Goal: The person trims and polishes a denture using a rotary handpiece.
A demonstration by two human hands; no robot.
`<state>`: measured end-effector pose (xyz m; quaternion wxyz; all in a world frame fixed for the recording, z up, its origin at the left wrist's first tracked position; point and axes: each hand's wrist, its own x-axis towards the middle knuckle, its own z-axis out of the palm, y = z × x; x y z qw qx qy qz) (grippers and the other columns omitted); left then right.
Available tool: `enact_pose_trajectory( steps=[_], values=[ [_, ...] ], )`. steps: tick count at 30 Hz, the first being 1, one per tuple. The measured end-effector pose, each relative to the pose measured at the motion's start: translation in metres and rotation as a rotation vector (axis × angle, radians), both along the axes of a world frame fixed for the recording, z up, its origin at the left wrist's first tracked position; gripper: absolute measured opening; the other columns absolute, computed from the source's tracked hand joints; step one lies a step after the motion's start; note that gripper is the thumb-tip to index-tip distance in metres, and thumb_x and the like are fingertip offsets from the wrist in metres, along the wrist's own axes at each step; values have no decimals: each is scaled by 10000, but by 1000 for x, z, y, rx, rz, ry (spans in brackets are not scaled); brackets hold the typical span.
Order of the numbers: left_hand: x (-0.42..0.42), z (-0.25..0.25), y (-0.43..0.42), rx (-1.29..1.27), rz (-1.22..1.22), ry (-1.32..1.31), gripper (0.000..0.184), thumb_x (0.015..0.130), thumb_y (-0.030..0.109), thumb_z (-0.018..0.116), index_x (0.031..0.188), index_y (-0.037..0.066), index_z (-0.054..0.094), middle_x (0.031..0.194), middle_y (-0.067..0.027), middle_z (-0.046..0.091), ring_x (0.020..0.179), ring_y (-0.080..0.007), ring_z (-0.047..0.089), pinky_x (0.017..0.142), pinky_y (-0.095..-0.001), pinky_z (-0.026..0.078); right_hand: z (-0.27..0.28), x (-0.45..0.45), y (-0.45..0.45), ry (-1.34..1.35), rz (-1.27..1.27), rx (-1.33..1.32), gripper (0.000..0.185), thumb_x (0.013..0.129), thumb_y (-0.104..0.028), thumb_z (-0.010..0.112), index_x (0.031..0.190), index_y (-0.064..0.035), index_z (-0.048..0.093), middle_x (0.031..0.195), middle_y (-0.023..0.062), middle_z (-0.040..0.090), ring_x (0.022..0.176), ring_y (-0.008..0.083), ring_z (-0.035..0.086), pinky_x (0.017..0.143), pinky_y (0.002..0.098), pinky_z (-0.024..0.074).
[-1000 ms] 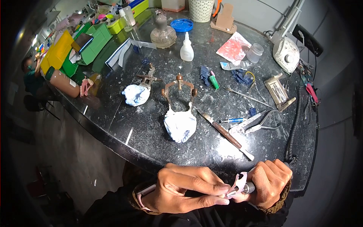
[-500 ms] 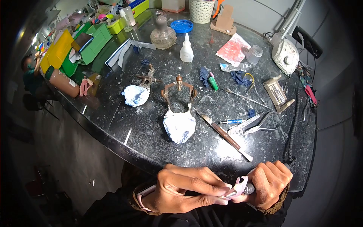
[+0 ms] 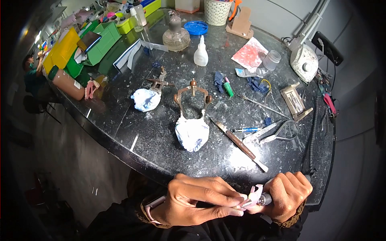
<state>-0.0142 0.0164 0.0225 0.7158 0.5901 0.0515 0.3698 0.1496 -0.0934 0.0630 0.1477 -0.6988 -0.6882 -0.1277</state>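
Pinches a pink piece [image 3: 255,194] in the straight-fingered left hand [image 3: 203,201] and grips a metal-nosed tool [image 3: 264,199] in the tightly curled right hand [image 3: 288,198] at near right.

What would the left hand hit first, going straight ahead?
Beyond the curved pink piece it pinches, the left hand would probably meet the cylindrical silver metal tool in the right hand; depth is unclear.

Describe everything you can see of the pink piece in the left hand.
The pink piece is small, pale and curved, with an uneven upper edge; it looks like plastic. The left hand pinches its lower end between thumb and fingers, near the front edge of the table. Beside it is the metal-nosed tool in the right hand; contact is unclear.
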Motion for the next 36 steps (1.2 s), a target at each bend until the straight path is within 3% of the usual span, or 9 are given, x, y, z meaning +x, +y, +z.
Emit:
enact_pose_trajectory(
  steps=[11, 16, 21, 22, 24, 26, 29, 32, 36],
  values=[
    [0, 1, 1, 41, 4, 31, 187, 628, -78, 739, 793, -53, 653, 739, -198, 648, 748, -281, 653, 662, -374, 537, -2, 0, 0, -55, -24, 33, 640, 605, -692, 589, 498, -96, 381, 452, 8, 349, 373, 155, 372, 408, 297, 223],
    [-4, 0, -3, -343, -150, 21, 206, 738, -51, 662, 940, -66, 621, 868, -193, 646, 803, -211, 643, 705, -294, 532, -6, 7, -3, -60, -102, 232, 722, 429, -789, 576, 514, -107, 357, 434, -14, 351, 345, 150, 359, 385, 278, 217],
    [-6, 0, -3, -530, -256, -25, 221, 815, -17, 595, 1028, -75, 583, 946, -184, 634, 840, -189, 634, 740, -264, 531, -3, 13, -4, 4, 96, 342, 604, 488, -593, 735, 647, -61, 497, 437, -29, 332, 358, 103, 346, 398, 257, 218],
    [-6, 1, -2, -534, -267, -16, 228, 819, -13, 590, 1037, -77, 576, 946, -185, 634, 844, -190, 633, 739, -265, 531, 7, 10, -4, 3, 154, 244, 501, 563, -443, 774, 780, -37, 575, 458, -41, 330, 378, 88, 342, 407, 255, 224],
    [-7, 1, -2, -561, -292, -3, 241, 829, 0, 583, 1057, -77, 563, 950, -184, 632, 844, -187, 633, 737, -268, 533, 8, 11, -3, 19, 307, 207, 424, 612, -309, 773, 901, -43, 613, 483, -49, 331, 395, 91, 340, 414, 258, 230],
    [-7, -1, -2, -604, -316, 2, 254, 839, 17, 576, 1077, -71, 551, 957, -179, 630, 837, -179, 634, 736, -270, 535, 11, 6, -6, 4, 262, 159, 444, 591, -155, 771, 1005, -82, 630, 499, -57, 316, 410, 86, 332, 427, 248, 228],
    [-6, 0, -3, -762, -372, 36, 250, 849, 52, 576, 1071, -60, 551, 943, -151, 632, 832, -161, 630, 732, -258, 532, 15, 5, -4, 0, 353, 182, 412, 602, -110, 758, 994, -92, 635, 499, -65, 312, 409, 73, 326, 428, 253, 218],
    [-5, 2, -4, -769, -438, 61, 223, 860, 92, 575, 1037, -43, 569, 930, -119, 630, 840, -141, 623, 725, -238, 528, 15, 5, -4, 19, 395, 102, 340, 617, -82, 739, 943, -73, 643, 480, -72, 350, 392, 78, 326, 419, 251, 215],
    [-4, -3, -7, -712, -435, 51, 221, 856, 118, 588, 1017, -32, 578, 932, -89, 628, 844, -124, 616, 744, -213, 512, 2, 7, -4, 58, 386, 249, 255, 619, -65, 732, 861, -54, 651, 444, -60, 362, 363, 83, 321, 401, 248, 216]
  ],
)
